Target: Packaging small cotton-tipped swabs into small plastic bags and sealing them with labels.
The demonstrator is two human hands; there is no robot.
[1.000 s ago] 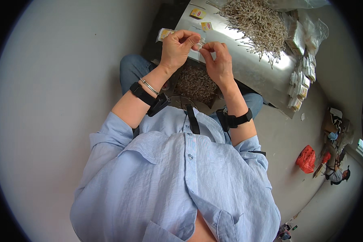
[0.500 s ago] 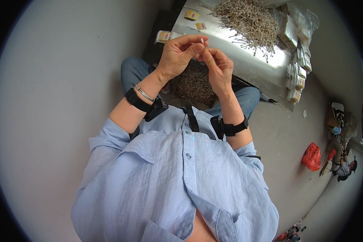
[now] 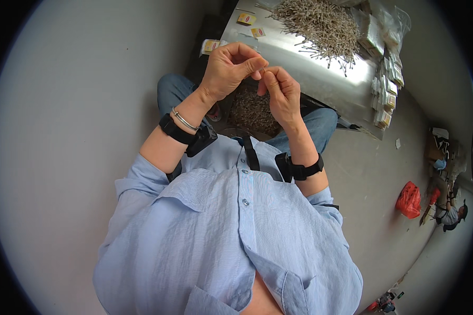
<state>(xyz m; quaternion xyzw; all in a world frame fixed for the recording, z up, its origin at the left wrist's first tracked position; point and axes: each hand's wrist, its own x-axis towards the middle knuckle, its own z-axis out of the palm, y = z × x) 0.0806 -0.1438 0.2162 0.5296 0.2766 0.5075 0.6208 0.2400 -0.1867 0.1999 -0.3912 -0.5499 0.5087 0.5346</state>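
Observation:
My left hand [image 3: 228, 71] and my right hand [image 3: 284, 94] meet in front of me, above the near edge of a metal table [image 3: 310, 76]. The left thumb and forefinger are pinched over one end of a cotton swab. Against them, the right thumb and forefinger are closed on its stick. Fingers hide nearly all of the swab now; its white tip shows only in the earlier picture. On the table beyond lies a big heap of cotton swabs [image 3: 320, 26]. More swabs fill a container [image 3: 253, 111] below my hands, between my knees.
Small yellow-and-white packets [image 3: 246, 19] lie at the table's left, with a larger pack [image 3: 210, 46] at its edge. Stacked packs [image 3: 388, 102] line the right side, near clear plastic bags [image 3: 397, 26]. A red bag [image 3: 409, 199] sits on the floor; another person [image 3: 449, 215] is far right.
My left fingers have closed over the swab's white tip, which was showing between them before. Both hands have shifted slightly, the right one a little left and down.

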